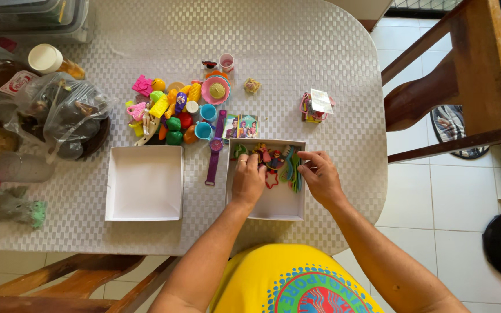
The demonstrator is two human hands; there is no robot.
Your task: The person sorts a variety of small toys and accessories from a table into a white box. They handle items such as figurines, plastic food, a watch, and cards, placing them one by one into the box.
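From the head view, both hands are down in the white box point(273, 203) at the near edge of the surface point(320, 69). A handful of small toys point(268, 156) already sits along its far wall, so the sorting looks only partly done. The big colourful toy pile point(178, 110) waits beyond, with a purple watch point(214, 148) just left of the box. A second white box point(145, 182) sits empty to the left. The left hand point(247, 181) lies palm down, fingers curled on the toys; whether it grips one, I cannot tell. The right hand point(320, 177) pinches the green strands point(294, 168) by its fingers.
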